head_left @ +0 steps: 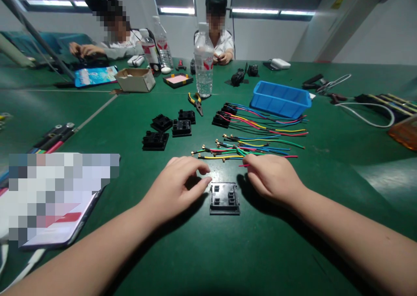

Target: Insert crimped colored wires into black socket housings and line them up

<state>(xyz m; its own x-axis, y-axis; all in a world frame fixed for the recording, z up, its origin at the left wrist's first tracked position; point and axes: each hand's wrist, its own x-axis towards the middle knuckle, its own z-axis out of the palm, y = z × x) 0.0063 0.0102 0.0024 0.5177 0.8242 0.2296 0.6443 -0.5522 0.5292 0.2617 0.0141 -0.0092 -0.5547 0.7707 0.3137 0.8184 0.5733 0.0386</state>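
Note:
A square black plastic housing (224,198) with raised sockets lies flat on the table between my hands. My left hand (179,181) is at its upper left, thumb and index finger apart with nothing between them. My right hand (272,174) is closed at the near edge of a spread of coloured wires (221,150), fingertips pinched at a wire. A short red end (243,166) sticks out beside these fingers; which wire is gripped is partly hidden. The loose wires are red, yellow, green and blue with brass terminals at their left ends.
Several black housings (181,128) sit further off, and others with wires fitted (222,118) lie right of them. Pliers (196,103), a water bottle (204,64) and a blue bin (280,100) stand beyond. A phone (74,218) is at left. Two people sit across the table.

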